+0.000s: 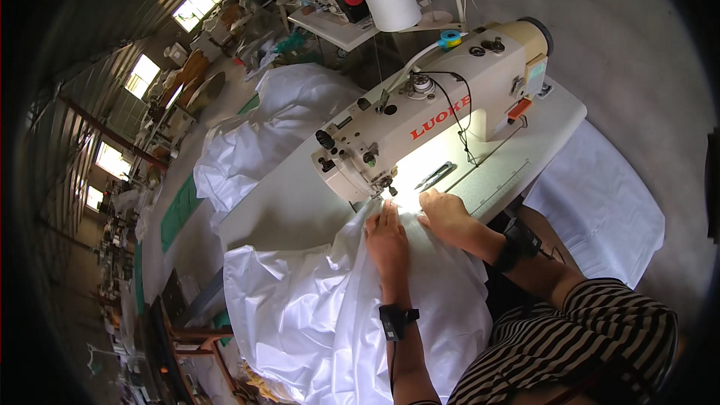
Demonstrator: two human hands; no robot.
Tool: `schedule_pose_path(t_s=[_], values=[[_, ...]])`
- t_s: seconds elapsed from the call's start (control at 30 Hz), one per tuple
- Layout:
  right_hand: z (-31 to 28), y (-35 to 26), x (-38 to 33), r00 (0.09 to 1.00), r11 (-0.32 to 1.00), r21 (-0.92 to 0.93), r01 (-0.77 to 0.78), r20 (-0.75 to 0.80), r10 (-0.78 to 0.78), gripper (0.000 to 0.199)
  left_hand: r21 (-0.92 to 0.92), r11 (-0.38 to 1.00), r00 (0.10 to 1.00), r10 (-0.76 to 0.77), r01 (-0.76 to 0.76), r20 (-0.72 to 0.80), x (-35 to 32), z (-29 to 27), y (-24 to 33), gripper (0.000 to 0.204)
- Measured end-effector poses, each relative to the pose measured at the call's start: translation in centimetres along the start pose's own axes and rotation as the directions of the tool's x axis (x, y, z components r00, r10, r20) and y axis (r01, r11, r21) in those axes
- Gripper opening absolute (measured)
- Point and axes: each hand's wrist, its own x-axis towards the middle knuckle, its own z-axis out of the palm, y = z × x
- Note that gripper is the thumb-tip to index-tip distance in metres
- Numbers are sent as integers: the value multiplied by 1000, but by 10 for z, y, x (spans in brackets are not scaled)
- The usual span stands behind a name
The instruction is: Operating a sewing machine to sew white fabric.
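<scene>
White shiny fabric (300, 307) spreads over my lap and runs up onto the bed of a white sewing machine (450, 116). My left hand (388, 244) lies on this fabric just below the needle area, its fingers stretched out and pointing toward the presser foot. To its right, my right hand (446, 216) is closed, with curled fingers pinching the fabric's edge. The machine's lamp throws a bright glow there, so the stitching spot is hard to make out. Behind my right hand, small thread snips (435, 175) rest on the machine bed.
A large white thread cone (392, 5) stands behind the machine. More white fabric (277, 131) is heaped beyond the table (277, 217) at the left. White sheeting (600, 202) hangs at the right. A wooden stool (202, 341) stands at the lower left.
</scene>
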Motion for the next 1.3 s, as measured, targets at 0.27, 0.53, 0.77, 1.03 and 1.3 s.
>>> schedule_pose_path(t_s=[0.27, 0.53, 0.77, 1.03, 1.3], values=[[1, 11, 11, 988, 849, 526, 53, 98, -122, 24, 6, 1000, 1000, 7, -7, -27, -1, 0, -2, 35], [15, 1, -12, 962, 932, 240, 272, -81, -259, 35, 9, 1000, 1000, 18, -18, -4, -2, 4, -5, 39], [10, -3, -7, 924, 924, -8, 383, -2, -383, 20, 122, 992, 986, -51, 32, 157, 13, -1, -1, 40], [33, 4, 25, 939, 951, 77, 300, -197, -281, 14, 96, 995, 998, -17, 11, 62, 6, 4, 2, 39], [8, 5, 34, 977, 853, 502, 144, 64, -202, 20, 4, 998, 997, -58, 58, 49, 1, 2, 2, 39]])
